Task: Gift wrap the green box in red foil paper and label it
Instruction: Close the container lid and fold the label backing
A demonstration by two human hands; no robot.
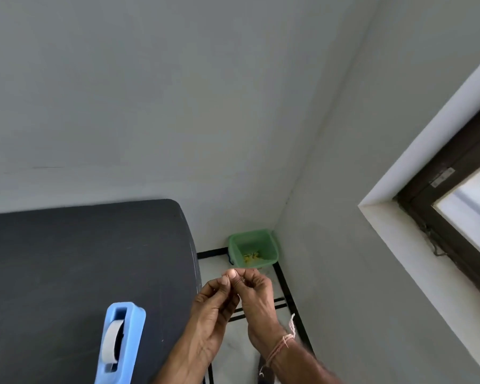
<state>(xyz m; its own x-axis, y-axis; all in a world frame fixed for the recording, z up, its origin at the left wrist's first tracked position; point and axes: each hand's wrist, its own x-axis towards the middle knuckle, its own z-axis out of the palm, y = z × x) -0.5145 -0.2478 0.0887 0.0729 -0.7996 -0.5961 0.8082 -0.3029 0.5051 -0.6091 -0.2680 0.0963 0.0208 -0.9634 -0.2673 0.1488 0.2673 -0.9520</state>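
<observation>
Fingertips (234,274) of left hand (214,309) and right hand (258,297) pinch one tiny scrap (239,281), too small to identify.

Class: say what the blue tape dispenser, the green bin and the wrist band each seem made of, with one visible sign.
The blue tape dispenser looks like moulded plastic: smooth, matte, rounded edges. The green bin is likely thin plastic; its walls look slightly translucent. The wrist band seems twisted thread, with frayed loose ends.
</observation>
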